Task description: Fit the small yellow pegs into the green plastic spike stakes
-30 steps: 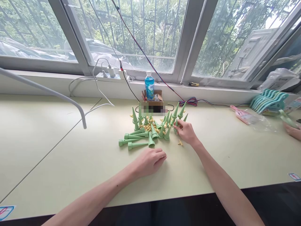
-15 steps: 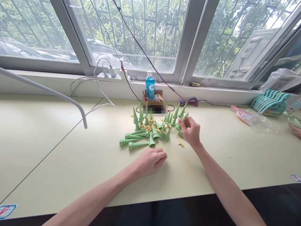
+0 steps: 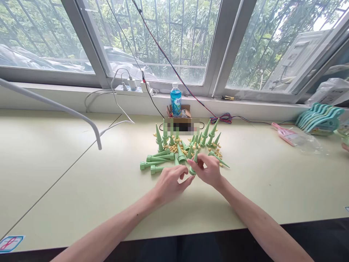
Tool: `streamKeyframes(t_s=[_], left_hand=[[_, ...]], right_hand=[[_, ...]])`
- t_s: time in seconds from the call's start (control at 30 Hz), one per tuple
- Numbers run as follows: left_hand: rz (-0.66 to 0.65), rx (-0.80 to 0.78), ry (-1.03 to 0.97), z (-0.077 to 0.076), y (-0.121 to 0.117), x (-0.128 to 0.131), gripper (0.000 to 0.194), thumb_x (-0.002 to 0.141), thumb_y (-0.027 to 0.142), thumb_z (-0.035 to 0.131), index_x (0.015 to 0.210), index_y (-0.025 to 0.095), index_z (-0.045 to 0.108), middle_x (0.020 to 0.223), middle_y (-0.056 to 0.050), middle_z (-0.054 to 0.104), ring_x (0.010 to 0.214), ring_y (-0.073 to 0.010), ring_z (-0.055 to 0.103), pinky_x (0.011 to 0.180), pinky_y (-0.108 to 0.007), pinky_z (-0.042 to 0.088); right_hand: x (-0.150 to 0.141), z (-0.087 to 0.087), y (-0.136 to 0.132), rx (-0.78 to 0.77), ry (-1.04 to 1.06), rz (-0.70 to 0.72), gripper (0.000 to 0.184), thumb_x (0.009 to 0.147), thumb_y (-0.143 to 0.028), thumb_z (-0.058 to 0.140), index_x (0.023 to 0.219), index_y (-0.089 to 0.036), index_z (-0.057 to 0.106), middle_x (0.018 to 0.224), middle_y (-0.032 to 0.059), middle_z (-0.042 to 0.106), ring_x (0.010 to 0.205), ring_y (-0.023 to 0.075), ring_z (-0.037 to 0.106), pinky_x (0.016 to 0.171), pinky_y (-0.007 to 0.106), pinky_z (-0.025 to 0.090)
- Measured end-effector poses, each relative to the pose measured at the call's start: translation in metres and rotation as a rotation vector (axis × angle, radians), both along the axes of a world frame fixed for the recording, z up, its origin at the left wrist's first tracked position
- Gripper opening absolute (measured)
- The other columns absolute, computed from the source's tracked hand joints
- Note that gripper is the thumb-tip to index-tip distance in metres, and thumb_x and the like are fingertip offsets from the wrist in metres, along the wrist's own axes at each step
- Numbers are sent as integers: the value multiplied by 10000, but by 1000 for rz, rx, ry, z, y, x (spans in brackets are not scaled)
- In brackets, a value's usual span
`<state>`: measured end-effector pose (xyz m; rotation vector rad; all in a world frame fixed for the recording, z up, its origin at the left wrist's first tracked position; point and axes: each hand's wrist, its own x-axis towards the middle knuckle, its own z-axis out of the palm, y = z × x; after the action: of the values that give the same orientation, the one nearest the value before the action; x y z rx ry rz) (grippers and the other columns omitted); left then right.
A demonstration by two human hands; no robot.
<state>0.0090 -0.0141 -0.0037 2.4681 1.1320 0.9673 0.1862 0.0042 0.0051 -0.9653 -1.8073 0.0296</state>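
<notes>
Right hand [image 3: 209, 170] pinches green cone [image 3: 193, 170] near-upright, roughly midway between desk [image 3: 245, 193] front and back edges. Left hand [image 3: 169, 182] part-open by cone's base, contact unclear. Best: light, steady pinch, base accessible.

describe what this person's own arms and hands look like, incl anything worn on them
The left hand and right hand are bare: no gloves, and no rings can be made out. The left forearm and right forearm show no sleeves, watch, bracelet or cables.
</notes>
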Motion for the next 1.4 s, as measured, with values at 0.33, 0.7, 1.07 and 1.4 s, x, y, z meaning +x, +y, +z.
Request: streamKeyframes(t_s=[0.33,0.7,1.07,1.4], left_hand=[[136,-5,-24,2,3,1,268,889,352,598,688,178,564,625,28,549,534,-97,442,527,-232,347],[49,-92,46,-2,5,0,113,892,245,552,843,193,640,733,13,602,564,-107,463,576,-245,378],[12,-119,83,-2,9,-3,134,926,199,532,865,191,651,680,9,636,550,-124,508,573,-240,361],[31,-167,108,3,14,-7,206,946,254,490,888,208,682,501,54,465,466,-118,400,538,-235,299]], right_hand=[[-3,-6,3,-179,-123,124,522,962,-540,477,569,-203,413,469,-40,443,434,81,344,452,220,315],[0,-8,5,-198,-244,186,523,1026,-443,364,565,-204,420,475,-38,426,424,86,346,455,225,271],[4,-3,8,-219,-253,191,529,1030,-445,339,559,-205,354,475,-48,350,438,92,290,475,240,231],[6,1,8,-280,-226,204,463,1023,-380,364,598,-200,399,518,-46,368,474,96,303,506,238,245]])
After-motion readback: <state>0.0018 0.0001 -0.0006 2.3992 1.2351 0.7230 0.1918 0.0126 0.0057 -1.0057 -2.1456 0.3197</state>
